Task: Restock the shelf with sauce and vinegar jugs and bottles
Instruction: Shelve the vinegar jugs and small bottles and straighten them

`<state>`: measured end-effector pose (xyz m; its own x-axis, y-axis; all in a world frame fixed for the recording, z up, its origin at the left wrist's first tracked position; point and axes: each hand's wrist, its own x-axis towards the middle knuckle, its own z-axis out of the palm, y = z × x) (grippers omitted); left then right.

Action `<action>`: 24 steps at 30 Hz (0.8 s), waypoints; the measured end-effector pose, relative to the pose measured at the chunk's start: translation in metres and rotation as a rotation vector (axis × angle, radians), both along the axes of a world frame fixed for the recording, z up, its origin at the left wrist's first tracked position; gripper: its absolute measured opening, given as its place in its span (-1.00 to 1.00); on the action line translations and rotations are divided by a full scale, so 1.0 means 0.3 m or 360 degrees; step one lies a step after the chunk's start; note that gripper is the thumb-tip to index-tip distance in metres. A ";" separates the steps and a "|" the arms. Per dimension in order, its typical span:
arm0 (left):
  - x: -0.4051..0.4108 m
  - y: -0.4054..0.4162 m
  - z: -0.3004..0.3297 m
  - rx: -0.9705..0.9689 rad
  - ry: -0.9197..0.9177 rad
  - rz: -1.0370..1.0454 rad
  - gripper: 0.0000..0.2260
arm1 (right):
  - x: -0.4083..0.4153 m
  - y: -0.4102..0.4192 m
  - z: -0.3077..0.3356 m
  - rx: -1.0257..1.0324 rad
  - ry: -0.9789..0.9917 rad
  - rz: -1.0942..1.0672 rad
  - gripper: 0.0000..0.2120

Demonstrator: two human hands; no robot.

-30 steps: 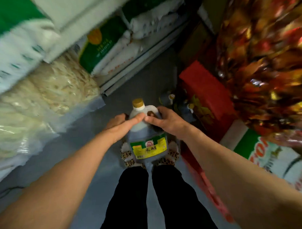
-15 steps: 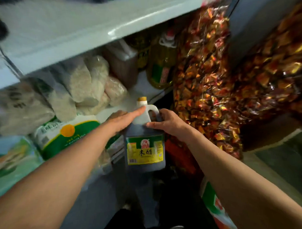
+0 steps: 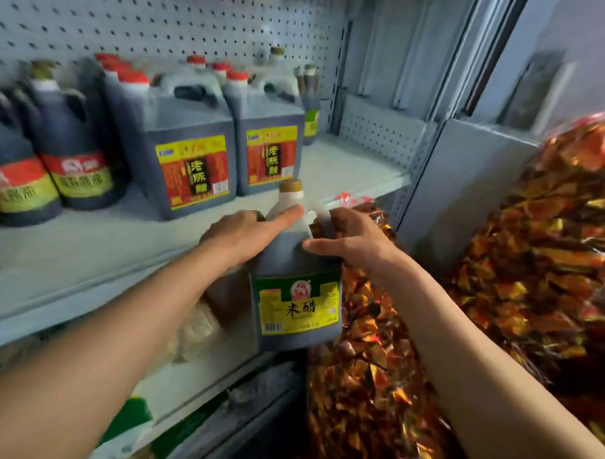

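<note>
I hold a dark vinegar jug (image 3: 298, 310) with a yellow-green label and a tan cap in front of the grey shelf (image 3: 89, 243), its base below the shelf's front edge. My left hand (image 3: 250, 236) lies against the jug's left shoulder, index finger stretched across the neck. My right hand (image 3: 349, 239) grips the handle on the jug's right side. On the shelf stand two square dark jugs with red-yellow labels (image 3: 188, 154) (image 3: 269, 141) and round dark jugs (image 3: 75, 141) on the left.
Behind the jugs is a pegboard back wall (image 3: 170, 24). The shelf's right part (image 3: 347, 169) is bare. Large bags of foil-wrapped sweets (image 3: 548, 248) hang at the right and below the jug. Sacks lie on the lower shelf (image 3: 191, 336).
I have raised the jug from near the floor up to the level of the jug shelf, and the view has swung up with it. Both hands kept their hold.
</note>
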<state>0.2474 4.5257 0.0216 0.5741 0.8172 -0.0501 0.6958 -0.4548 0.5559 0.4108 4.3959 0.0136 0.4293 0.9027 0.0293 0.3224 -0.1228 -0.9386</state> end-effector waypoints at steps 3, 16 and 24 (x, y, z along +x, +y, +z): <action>0.146 0.016 0.136 0.0029 -0.0129 -0.0016 -0.03 | 0.175 0.042 0.128 0.0165 -0.0073 0.0045 -0.57; 0.680 0.274 0.400 0.0333 -0.0153 -0.0028 -0.32 | 0.784 0.431 0.302 0.0425 -0.0141 0.0335 -0.57; 0.824 0.370 0.414 0.0590 0.0284 0.0131 -0.24 | 0.917 0.559 0.226 0.0456 0.0023 0.0482 -0.63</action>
